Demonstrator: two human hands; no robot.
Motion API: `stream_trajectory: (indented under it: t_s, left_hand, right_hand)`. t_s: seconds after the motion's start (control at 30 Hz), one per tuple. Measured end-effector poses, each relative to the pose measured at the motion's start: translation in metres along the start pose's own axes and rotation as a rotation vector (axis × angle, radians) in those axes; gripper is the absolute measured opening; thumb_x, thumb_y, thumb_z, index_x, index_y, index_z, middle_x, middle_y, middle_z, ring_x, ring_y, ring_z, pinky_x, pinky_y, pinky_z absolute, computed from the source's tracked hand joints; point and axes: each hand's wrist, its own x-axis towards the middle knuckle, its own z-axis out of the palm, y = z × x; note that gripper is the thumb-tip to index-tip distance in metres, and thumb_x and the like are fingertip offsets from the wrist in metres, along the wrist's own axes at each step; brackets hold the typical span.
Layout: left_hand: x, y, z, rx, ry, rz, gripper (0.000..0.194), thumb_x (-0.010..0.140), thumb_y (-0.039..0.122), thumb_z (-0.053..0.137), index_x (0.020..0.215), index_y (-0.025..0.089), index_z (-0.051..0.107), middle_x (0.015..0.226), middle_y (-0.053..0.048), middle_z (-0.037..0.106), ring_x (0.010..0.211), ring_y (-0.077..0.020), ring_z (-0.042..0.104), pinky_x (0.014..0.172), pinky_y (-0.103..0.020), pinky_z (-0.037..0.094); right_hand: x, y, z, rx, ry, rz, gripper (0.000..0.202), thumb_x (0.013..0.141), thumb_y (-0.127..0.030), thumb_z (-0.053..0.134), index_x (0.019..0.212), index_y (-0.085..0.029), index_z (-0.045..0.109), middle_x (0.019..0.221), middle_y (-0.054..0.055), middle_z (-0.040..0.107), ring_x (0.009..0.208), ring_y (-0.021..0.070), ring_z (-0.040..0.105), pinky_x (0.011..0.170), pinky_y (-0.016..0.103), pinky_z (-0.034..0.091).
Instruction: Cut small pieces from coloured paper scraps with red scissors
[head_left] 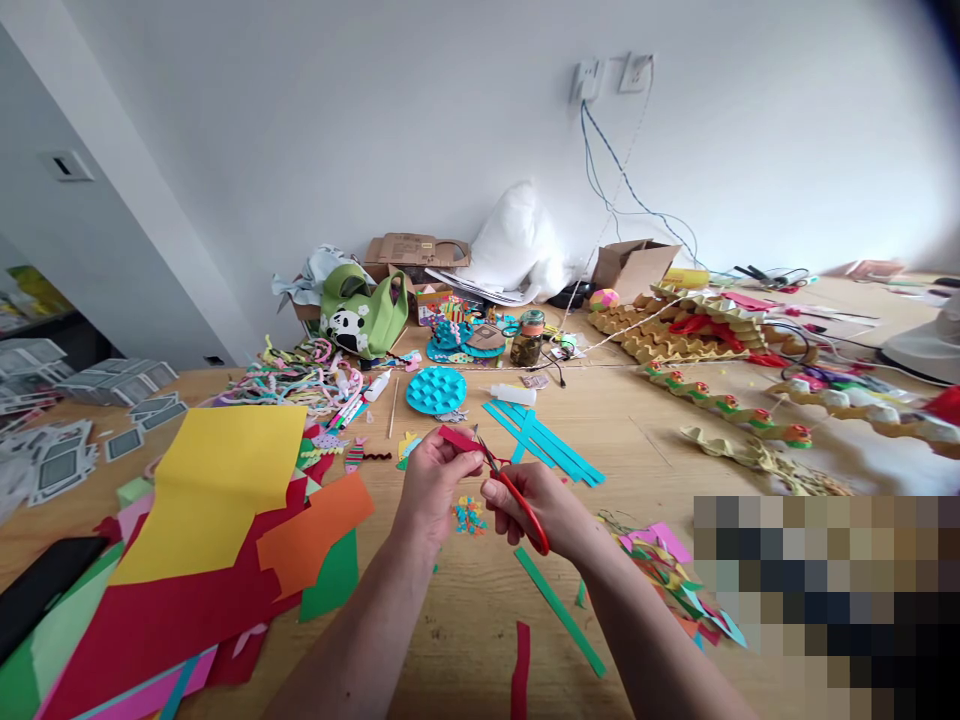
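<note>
My left hand point(435, 480) pinches a strip of red paper point(459, 438) above the middle of the table. My right hand point(536, 505) is closed around red-handled scissors point(525, 508), whose blades meet the strip's right end. Under the hands lies a small heap of orange, blue and yellow paper snippets point(469, 515). A green paper strip point(559, 610) and another red strip point(520, 670) rest on the wood nearer to me. Beyond the hands are several crossed blue strips point(544, 440) and a round blue woven paper piece point(436, 390).
Coloured paper sheets point(210, 480) pile up at left, with pipe cleaners point(300, 385) behind. Paper scraps point(675, 570) lie by my right forearm. Farther back stand a green panda bag point(364, 315), a glass jar point(528, 338), a glue bottle point(513, 395) and egg cartons point(660, 325).
</note>
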Motion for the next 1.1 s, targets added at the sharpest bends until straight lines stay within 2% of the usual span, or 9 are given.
stream_trajectory:
  t_s: [0.33, 1.1]
  left_hand:
    - [0.0021, -0.0001, -0.0021, 0.018, -0.045, 0.027, 0.026, 0.058, 0.017, 0.072, 0.082, 0.014, 0.062, 0.071, -0.002, 0.068, 0.059, -0.01, 0.057, 0.061, -0.024, 0.046]
    - [0.0025, 0.003, -0.0053, 0.082, -0.087, 0.015, 0.031, 0.059, 0.017, 0.072, 0.087, 0.014, 0.061, 0.072, -0.001, 0.066, 0.058, -0.0092, 0.056, 0.06, -0.023, 0.045]
  right_hand:
    - [0.0007, -0.0008, 0.0006, 0.01, -0.005, 0.009, 0.051, 0.072, -0.064, 0.065, 0.065, -0.016, 0.051, 0.052, 0.002, 0.06, 0.04, 0.0106, 0.054, 0.037, 0.019, 0.037]
    - [0.0003, 0.0011, -0.0003, -0.024, -0.021, -0.012, 0.05, 0.074, -0.062, 0.063, 0.064, -0.015, 0.053, 0.052, 0.002, 0.059, 0.041, 0.0112, 0.055, 0.037, 0.019, 0.037]
